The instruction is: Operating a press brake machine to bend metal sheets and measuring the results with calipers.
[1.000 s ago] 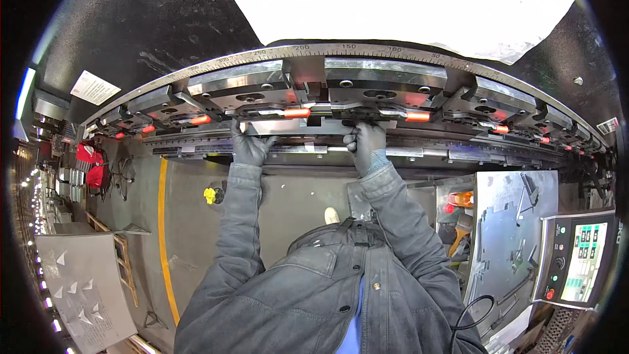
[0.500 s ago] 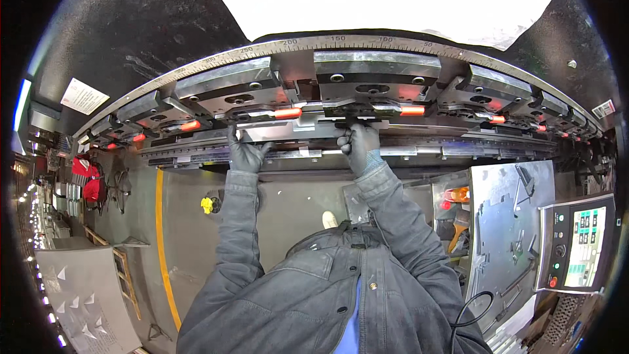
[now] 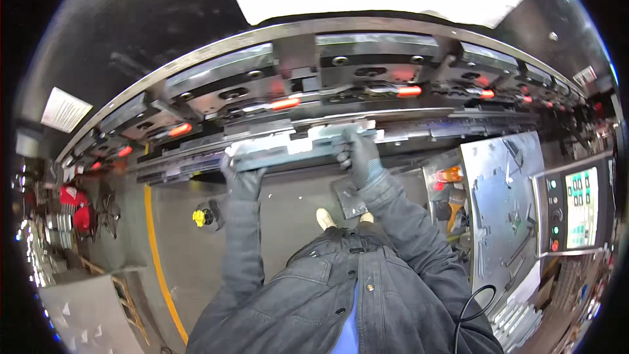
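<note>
Gloved left hand and right hand grasped a metal bar near its two ends, just in front of the machine and its red handles; a control panel with a lit screen stood near the machine's right end

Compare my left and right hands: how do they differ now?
The left hand is at the metal strip's left end; the right hand is near its right end.
The left hand's thumb is spread from its fingers; the right hand's fingers are curled in.
The right hand shows a blue cuff; the left hand shows none.
Both are dark-gloved and hold the strip.
</note>
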A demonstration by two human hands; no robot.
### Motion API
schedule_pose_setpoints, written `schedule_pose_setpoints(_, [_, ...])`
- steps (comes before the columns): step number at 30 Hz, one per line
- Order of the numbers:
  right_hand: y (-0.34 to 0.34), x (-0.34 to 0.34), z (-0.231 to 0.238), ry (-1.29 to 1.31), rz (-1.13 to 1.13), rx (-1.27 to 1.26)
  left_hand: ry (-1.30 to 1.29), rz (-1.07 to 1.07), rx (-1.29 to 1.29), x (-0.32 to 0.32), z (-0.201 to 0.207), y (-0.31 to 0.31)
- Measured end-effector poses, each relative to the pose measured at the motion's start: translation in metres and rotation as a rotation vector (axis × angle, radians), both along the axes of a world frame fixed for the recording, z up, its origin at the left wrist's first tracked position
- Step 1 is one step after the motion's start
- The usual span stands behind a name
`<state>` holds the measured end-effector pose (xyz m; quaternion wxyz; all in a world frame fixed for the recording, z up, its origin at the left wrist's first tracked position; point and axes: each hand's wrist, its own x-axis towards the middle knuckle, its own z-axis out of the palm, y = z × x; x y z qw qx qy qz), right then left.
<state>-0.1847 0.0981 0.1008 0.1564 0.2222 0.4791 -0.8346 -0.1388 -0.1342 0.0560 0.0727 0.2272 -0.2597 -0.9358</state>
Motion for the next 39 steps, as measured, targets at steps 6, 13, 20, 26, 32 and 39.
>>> schedule_pose_setpoints(6, [0.038,0.058,0.029,-0.148,0.041,0.049,0.046,-0.192,-0.128,0.049,-0.040,0.013])
schedule_pose_setpoints(13, [0.134,0.178,0.065,0.217,0.124,0.257,0.059,-0.420,0.245,0.080,0.031,0.147])
schedule_pose_setpoints(20, [0.269,0.279,0.057,0.239,0.768,0.813,0.073,-0.749,-0.174,0.062,0.017,0.267])
schedule_pose_setpoints(26, [0.470,0.441,-0.100,-0.434,-0.472,2.155,-0.049,-1.397,-0.008,0.012,0.056,0.398])
schedule_pose_setpoints(32, [0.535,0.473,-0.143,-0.203,-0.516,1.296,0.130,-1.370,-0.664,0.009,0.070,0.533])
schedule_pose_setpoints(39, [0.492,0.452,-0.100,-0.540,-0.475,1.655,0.578,-1.432,-1.392,-0.015,0.006,0.608])
